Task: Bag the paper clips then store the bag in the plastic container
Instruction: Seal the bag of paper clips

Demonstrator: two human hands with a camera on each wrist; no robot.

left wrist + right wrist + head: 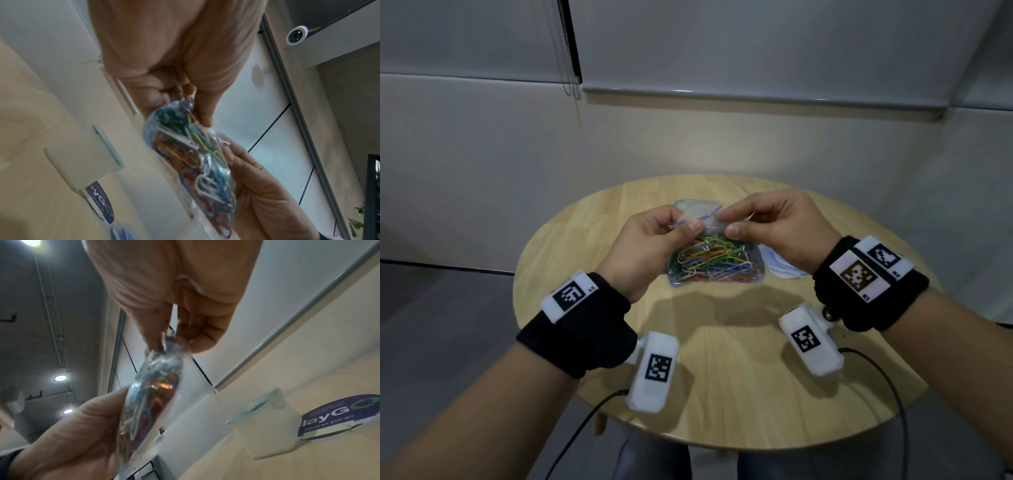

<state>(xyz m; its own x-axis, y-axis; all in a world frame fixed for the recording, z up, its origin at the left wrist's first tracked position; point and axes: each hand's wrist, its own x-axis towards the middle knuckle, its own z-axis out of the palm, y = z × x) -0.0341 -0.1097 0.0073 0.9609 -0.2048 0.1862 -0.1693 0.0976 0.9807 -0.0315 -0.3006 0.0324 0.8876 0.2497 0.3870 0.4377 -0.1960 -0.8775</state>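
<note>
A clear zip bag (712, 265) full of coloured paper clips (717, 257) hangs above the round wooden table (739, 377). My left hand (685, 224) pinches the bag's top edge on the left. My right hand (729, 226) pinches the same edge just to the right of it. In the left wrist view, my left hand (185, 99) grips the bag (195, 162). In the right wrist view, my right hand (174, 342) pinches the top of the bag (152, 394). The plastic container (693, 205) with a teal-sealed rim stands behind my hands, mostly hidden.
The frosted container (265, 426) stands on the table beside a round purple sticker (339, 415). A pale flat thing (782, 269) lies under my right wrist. Camera cables (887, 383) trail off the table's near edge. A wall runs close behind the table.
</note>
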